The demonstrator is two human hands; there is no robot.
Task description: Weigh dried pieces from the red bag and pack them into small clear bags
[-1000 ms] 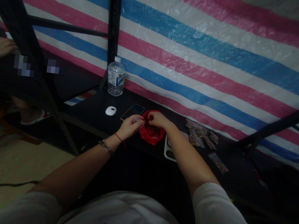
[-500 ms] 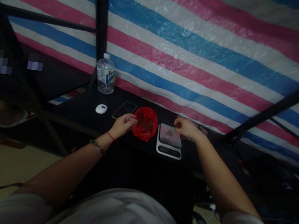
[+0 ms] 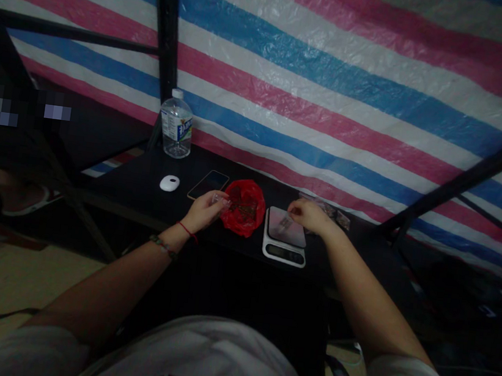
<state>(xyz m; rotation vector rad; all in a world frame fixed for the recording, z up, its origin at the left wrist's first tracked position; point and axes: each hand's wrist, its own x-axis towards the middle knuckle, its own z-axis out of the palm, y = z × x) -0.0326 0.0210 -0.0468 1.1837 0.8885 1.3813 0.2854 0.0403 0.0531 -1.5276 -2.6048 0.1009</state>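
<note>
A red plastic bag (image 3: 254,222) lies opened out on the black table, with small brown bits (image 3: 243,207) in it. At its left edge is my left hand (image 3: 205,211), its fingers closed on a small piece of clear plastic (image 3: 220,199); the kind is hard to tell. To the right of the bag sits a white kitchen scale (image 3: 270,252) with a shiny top plate. My right hand (image 3: 311,215) pinches a small clear plastic bag (image 3: 285,222) over that plate. Whether the small bag touches the plate I cannot tell.
Behind the red bag lies a phone (image 3: 209,185), with a white mouse (image 3: 169,183) to its left. A clear plastic bottle (image 3: 177,126) stands at the back left. Small packets (image 3: 343,220) lie beyond my right hand. Black metal posts (image 3: 168,35) and striped sheeting (image 3: 319,92) border the table.
My right hand has shifted slightly left over the scale, with the small clear bag. My left hand stays nearly where it was.
</note>
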